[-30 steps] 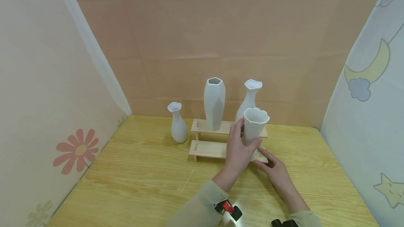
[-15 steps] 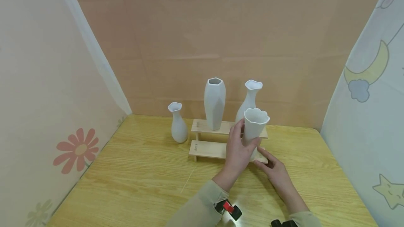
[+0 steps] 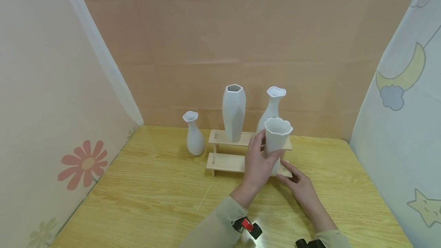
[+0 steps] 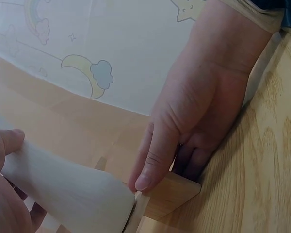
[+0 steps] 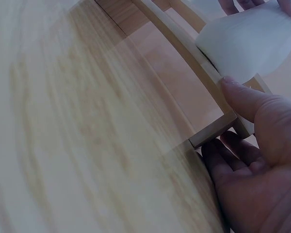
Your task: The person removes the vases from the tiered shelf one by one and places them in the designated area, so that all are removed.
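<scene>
My left hand (image 3: 256, 163) grips a white vase (image 3: 276, 135) with a scalloped rim. The vase stands upright at the right end of the lower shelf (image 3: 227, 162) of a two-step wooden stand; in the right wrist view its base (image 5: 233, 53) is on or very close to the board. At that same end, my right hand (image 3: 303, 190) holds the stand. In the right wrist view, its thumb (image 5: 245, 99) lies at the board's front edge and its fingers (image 5: 228, 158) curl behind the end leg (image 5: 213, 129).
On the upper shelf (image 3: 248, 137) stand a faceted white vase (image 3: 234, 114) and a flared-neck white vase (image 3: 270, 112), partly hidden behind the held one. A smaller white vase (image 3: 195, 139) stands on the table (image 3: 155, 186) left of the stand. Cloth walls enclose the table.
Over the last half second my left hand and the scalloped vase have shifted slightly to the left. My right hand has stayed at the stand's right end.
</scene>
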Demonstrator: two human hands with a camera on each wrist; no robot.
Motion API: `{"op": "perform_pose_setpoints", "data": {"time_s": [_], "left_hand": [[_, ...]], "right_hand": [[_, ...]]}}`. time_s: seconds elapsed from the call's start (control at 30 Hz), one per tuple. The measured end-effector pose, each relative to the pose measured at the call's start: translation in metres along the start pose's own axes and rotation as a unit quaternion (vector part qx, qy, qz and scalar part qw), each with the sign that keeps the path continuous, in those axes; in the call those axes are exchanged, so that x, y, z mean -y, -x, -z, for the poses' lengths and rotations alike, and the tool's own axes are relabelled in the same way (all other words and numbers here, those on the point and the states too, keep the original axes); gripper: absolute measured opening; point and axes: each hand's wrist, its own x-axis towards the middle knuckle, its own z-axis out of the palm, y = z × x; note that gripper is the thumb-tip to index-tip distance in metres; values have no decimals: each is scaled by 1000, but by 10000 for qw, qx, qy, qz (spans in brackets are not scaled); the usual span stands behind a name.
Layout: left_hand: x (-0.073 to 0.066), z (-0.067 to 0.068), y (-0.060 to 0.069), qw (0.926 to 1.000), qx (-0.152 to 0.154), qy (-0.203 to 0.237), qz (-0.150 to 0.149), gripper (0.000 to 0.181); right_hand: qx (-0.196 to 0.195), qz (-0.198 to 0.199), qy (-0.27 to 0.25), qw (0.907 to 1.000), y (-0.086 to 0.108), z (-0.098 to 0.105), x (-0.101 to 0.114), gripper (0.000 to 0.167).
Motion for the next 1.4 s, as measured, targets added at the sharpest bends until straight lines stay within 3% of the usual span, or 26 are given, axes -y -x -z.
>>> {"op": "perform_pose_setpoints", "data": {"time_s": [0.23,0.53,0.8,0.97,1.4], "left_hand": [[-5,10,1,9999,-29,68,-82,70],[-16,36,2,9983,-49,224,-530,68],[-21,71,11,9973,-68,448,-570,69],[-17,96,18,9982,-138,390,-424,69],[-14,156,28,9989,-251,-8,-394,72]], "right_hand": [[8,134,-39,9999,0,0,-1,77],[-44,136,146,9998,3,2,2,79],[102,190,256,9994,3,4,3,78],[181,226,178,9994,3,3,3,78],[192,319,125,9992,3,3,0,79]]}}
